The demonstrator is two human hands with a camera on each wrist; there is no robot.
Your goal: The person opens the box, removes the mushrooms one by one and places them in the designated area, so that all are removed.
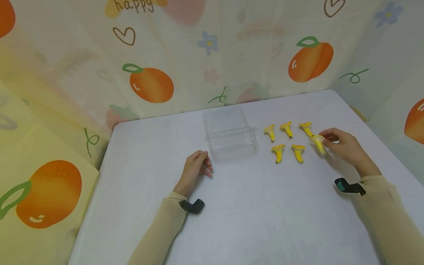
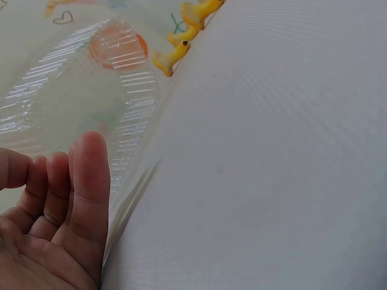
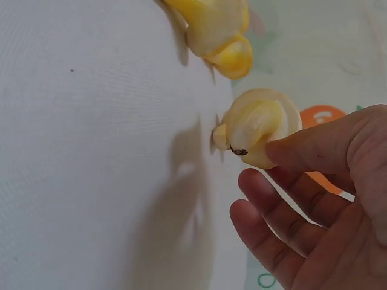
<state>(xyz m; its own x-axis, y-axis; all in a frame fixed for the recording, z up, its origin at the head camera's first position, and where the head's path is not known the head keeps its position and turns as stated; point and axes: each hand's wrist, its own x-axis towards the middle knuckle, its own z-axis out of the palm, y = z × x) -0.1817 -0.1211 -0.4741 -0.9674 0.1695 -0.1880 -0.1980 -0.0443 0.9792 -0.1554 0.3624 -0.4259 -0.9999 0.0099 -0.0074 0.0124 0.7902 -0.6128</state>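
Observation:
My right hand pinches a yellow chanterelle mushroom by its cap, between thumb and fingers. In the right wrist view this mushroom hangs over the white table, its dark stem end toward the camera. My left hand is beside the front left corner of a clear plastic clamshell box; whether they touch I cannot tell. Its fingers are loosely bent and hold nothing. The box stands with its lid folded back.
Several other yellow mushrooms lie in two rows right of the box. All stands on a white-covered table. A patterned cloth with printed oranges hangs behind the table's back edge and along both sides.

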